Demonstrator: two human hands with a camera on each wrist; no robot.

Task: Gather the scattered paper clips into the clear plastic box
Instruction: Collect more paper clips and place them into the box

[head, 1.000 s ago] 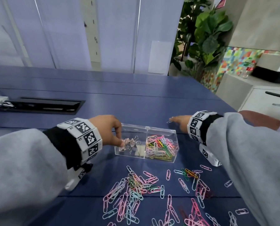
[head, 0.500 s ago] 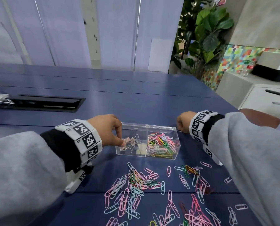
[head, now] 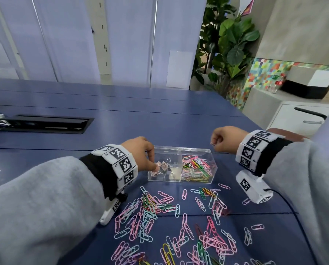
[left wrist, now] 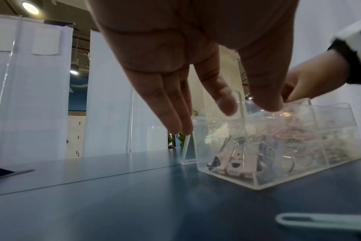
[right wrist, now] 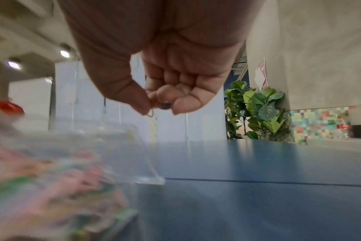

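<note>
The clear plastic box [head: 195, 150] stands on the blue table, split in two. Its right half holds colourful paper clips [head: 197, 168]; its left half holds pink binder clips [head: 162, 167]. My left hand [head: 152, 159] grips the box's left end, thumb on the near side and fingers over the rim [left wrist: 247, 104]. My right hand [head: 214, 143] hovers in a fist above the box's far right corner and pinches one small paper clip [right wrist: 150, 113] between thumb and finger. Many scattered paper clips [head: 150, 209] lie on the table in front of the box.
A black recessed cable tray [head: 41, 124] sits in the table at the far left. Beyond the table's right edge are a white cabinet [head: 303, 119] and a leafy plant [head: 226, 50]. One pale clip [left wrist: 319, 223] lies close under my left wrist.
My right hand left the table behind the box, curled into a fist around a clip and rose towards the box's right end. The left hand kept its hold on the box.
</note>
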